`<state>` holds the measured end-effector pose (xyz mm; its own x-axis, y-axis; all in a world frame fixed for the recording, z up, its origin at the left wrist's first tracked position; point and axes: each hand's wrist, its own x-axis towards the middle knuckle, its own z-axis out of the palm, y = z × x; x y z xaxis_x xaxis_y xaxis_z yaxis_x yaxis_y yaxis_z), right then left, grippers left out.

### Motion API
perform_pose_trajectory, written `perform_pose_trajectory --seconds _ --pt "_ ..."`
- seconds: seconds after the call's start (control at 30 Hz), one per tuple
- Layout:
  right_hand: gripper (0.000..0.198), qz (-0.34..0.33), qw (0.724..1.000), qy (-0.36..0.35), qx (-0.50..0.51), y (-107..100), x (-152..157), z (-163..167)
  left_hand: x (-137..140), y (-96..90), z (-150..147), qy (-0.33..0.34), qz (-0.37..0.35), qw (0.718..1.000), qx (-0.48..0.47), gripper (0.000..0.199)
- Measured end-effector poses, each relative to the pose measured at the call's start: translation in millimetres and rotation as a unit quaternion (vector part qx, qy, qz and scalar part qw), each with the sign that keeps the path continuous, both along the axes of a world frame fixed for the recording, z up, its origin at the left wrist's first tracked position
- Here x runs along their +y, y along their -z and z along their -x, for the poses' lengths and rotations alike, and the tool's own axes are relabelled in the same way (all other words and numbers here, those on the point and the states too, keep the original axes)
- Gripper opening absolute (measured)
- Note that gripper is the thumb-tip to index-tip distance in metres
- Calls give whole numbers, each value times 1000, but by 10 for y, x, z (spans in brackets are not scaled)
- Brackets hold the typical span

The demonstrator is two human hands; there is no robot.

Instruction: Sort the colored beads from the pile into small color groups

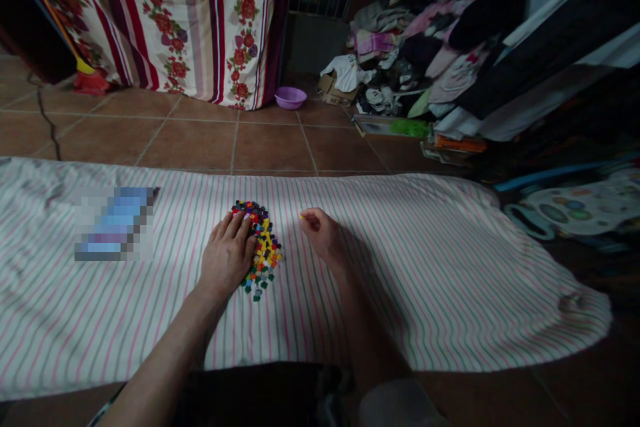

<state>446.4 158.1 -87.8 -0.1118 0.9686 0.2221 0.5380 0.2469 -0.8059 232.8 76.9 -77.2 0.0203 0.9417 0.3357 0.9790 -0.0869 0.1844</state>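
A heap of small coloured cubes [270, 240] lies on a striped cloth [440, 267], with yellow, red, black, green, orange and white pieces mixed together. My left hand [227, 250] rests palm down on the left side of the heap, its fingers stretched out and covering some of the pieces. To the right of the heap, my right hand [324, 235] is held just over the cloth with its fingers curled. Between its thumb and forefinger it pinches a tiny yellow cube [302, 216], apart from the others.
A blurred-out flat bluish object [117, 223] lies on the cloth at left. Beyond the cloth's far edge are floor tiles [200, 140], a purple basin [291, 98], a flowered curtain [200, 27] and a red broom [91, 82]. Piled clothes [400, 47] fill the back right.
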Motion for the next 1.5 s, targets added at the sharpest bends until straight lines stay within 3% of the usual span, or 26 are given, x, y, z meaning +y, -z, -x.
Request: perform_pose_trajectory --seconds 0.33,0.7,1.07,1.5 --pt "22 -82 993 76 -38 87 312 -240 -13 -14 -7 2 8 1000 3 49" --pt "21 -137 984 43 -104 204 650 -254 9 13 -32 -8 5 1000 8 50" --pt "20 -148 979 72 -116 211 634 -166 9 30 10 5 -8 1000 -10 48" --pt "26 -149 985 45 -73 267 662 -330 43 5 77 9 -8 997 -74 44"
